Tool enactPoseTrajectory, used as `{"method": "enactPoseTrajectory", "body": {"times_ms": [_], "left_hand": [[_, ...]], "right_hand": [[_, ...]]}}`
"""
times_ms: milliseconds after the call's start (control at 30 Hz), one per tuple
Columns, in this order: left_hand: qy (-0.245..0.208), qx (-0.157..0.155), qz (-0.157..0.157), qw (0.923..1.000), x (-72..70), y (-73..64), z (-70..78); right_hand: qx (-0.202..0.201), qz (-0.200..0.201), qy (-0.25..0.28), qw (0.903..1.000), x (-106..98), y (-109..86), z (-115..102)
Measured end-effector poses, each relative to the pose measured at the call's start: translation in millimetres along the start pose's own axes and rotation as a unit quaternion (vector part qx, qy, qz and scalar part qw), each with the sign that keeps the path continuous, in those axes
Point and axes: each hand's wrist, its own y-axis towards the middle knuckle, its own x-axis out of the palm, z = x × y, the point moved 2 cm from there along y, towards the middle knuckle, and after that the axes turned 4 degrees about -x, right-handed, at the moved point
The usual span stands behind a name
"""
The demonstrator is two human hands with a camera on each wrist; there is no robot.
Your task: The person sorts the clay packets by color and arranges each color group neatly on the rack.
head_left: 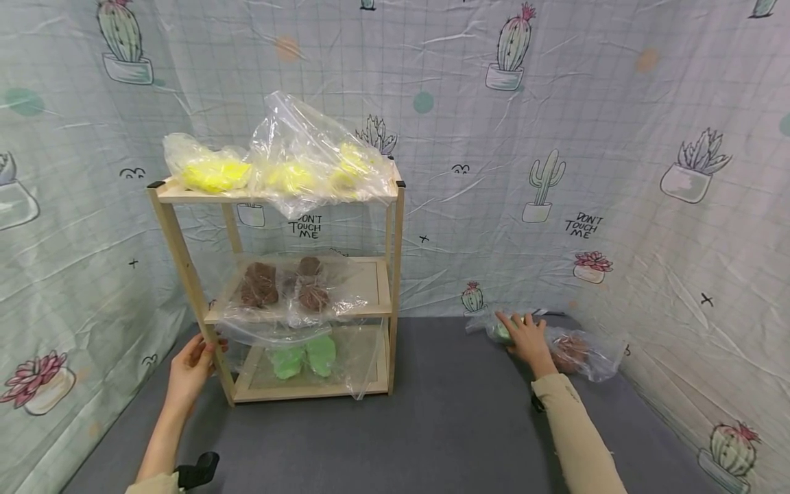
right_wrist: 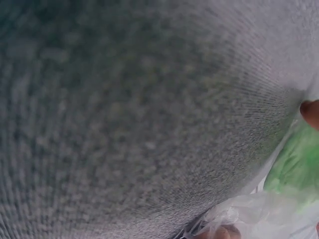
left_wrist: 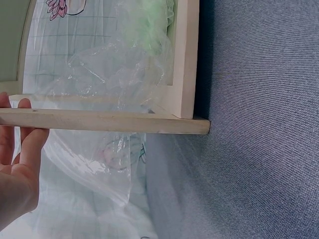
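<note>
On the left stands a three-tier wooden shelf (head_left: 387, 288). My left hand (head_left: 191, 367) grips its front left post (left_wrist: 109, 121), thumb on one side and fingertips showing past the other. At the back right of the table, my right hand (head_left: 527, 342) rests with spread fingers on a clear plastic bag holding something green (right_wrist: 299, 162). Its fingertips touch the bag's plastic in the right wrist view; the palm is out of sight there. Just right of this hand lies another clear bag with a brown lump (head_left: 569, 352) inside.
Bags of yellow pieces (head_left: 216, 175) lie on the top shelf. Bagged brown pieces (head_left: 259, 285) are on the middle tier, and a bag of green pieces (head_left: 321, 355) is on the bottom. A cactus-print curtain (head_left: 469, 206) surrounds the grey table (head_left: 444, 425).
</note>
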Motion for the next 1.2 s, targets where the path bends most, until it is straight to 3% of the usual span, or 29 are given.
{"method": "enactPoseTrajectory", "body": {"times_ms": [100, 167, 233, 367, 400, 433, 633, 700, 800, 1000, 1200], "left_hand": [[0.038, -0.019, 0.012, 0.999, 9.6, -5.4, 19.8], [0.043, -0.031, 0.016, 0.9985, 8.3, -4.0, 17.1], [0.016, -0.025, 0.004, 0.9996, 0.3, 1.3, 0.2], [0.018, -0.013, -0.006, 0.9997, -24.4, 15.9, -51.5], [-0.004, -0.002, -0.013, 0.9999, -28.7, 18.4, -60.6], [0.014, -0.012, -0.01, 0.9998, -29.6, 18.6, -60.8], [0.0, -0.023, -0.004, 0.9997, -14.9, 8.3, -26.9], [0.011, -0.026, 0.006, 0.9996, -16.1, 8.9, -30.6], [-0.006, -0.014, 0.003, 0.9999, -11.6, 6.5, -22.0], [0.063, -0.039, 0.024, 0.9969, 9.5, -5.3, 20.8], [0.07, -0.05, 0.027, 0.9959, 12.6, -6.7, 27.3]], "right_hand": [[-0.014, 0.017, -0.008, 0.9997, -0.8, 0.3, -2.4], [-0.024, 0.025, -0.015, 0.9993, -1.0, 0.0, -3.9], [-0.029, 0.032, -0.021, 0.9988, -1.0, -0.8, -4.5], [-0.04, 0.05, -0.021, 0.9977, -1.2, -2.6, -4.0], [-0.043, 0.054, -0.02, 0.9974, -1.3, -3.1, -3.8], [-0.048, 0.057, -0.02, 0.997, -1.3, -3.6, -3.7], [-0.074, 0.078, -0.01, 0.9942, -2.0, -8.5, -5.8], [-0.083, 0.089, 0.001, 0.9925, -2.9, -10.8, -7.6], [-0.097, 0.106, 0.016, 0.9895, -5.9, -14.4, -11.3], [-0.12, 0.129, 0.036, 0.9837, -18.7, -21.7, -20.2], [-0.151, 0.162, 0.044, 0.9742, -40.8, -30.9, -32.3]]}}
